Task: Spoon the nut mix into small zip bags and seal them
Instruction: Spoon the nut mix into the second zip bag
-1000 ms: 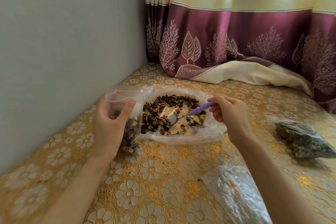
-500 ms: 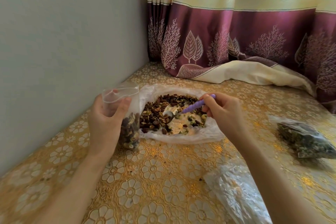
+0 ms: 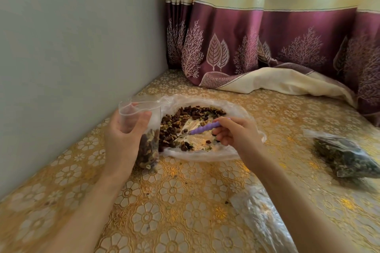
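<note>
A heap of brown and green nut mix (image 3: 181, 121) lies on an opened clear plastic sheet (image 3: 205, 155) on the gold floral tablecloth. My left hand (image 3: 123, 139) grips a small clear zip bag (image 3: 148, 146) upright just left of the heap, its mouth open at the top and its lower half filled with mix. My right hand (image 3: 236, 133) pinches a purple-handled spoon (image 3: 203, 129). The spoon's metal tip is down in the mix near the heap's left side.
A filled bag of nut mix (image 3: 345, 156) lies at the right. Crumpled clear plastic (image 3: 261, 217) sits near my right forearm. A grey wall runs along the left, and a maroon and cream curtain (image 3: 267, 43) hangs at the back, its hem on the table.
My right hand has pushed the spoon leftward and down into the mix. The left hand has kept hold of the small bag beside the heap.
</note>
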`<action>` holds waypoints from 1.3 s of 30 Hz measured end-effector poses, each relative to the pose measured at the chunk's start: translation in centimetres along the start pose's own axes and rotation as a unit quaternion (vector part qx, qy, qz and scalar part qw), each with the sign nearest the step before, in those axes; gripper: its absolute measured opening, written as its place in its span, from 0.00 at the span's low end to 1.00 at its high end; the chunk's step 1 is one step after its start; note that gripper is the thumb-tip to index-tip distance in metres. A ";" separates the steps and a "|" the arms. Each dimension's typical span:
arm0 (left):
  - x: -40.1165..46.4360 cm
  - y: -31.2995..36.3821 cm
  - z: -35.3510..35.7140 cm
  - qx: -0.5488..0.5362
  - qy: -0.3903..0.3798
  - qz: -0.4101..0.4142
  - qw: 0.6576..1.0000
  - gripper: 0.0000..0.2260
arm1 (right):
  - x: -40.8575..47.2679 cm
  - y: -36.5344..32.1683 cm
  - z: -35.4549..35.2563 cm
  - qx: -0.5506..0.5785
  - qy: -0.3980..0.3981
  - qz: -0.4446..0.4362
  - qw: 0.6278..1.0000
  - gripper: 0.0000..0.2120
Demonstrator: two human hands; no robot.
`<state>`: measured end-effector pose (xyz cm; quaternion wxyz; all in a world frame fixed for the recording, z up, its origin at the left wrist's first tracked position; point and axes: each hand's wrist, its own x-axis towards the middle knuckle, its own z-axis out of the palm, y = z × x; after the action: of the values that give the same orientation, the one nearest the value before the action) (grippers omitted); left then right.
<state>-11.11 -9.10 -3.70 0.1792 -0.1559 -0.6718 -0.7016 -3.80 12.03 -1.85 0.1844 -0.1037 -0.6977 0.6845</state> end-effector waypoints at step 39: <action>-0.2 -1.8 0.5 0.186 -0.089 0.001 0.979 0.27 | -2.9 -5.2 2.0 0.066 0.004 -0.173 0.983 0.08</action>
<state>-11.76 -8.56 -5.38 0.1449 -0.1827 -0.8035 -0.5477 -1.39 8.78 2.95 0.3091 0.0285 -0.6575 0.6865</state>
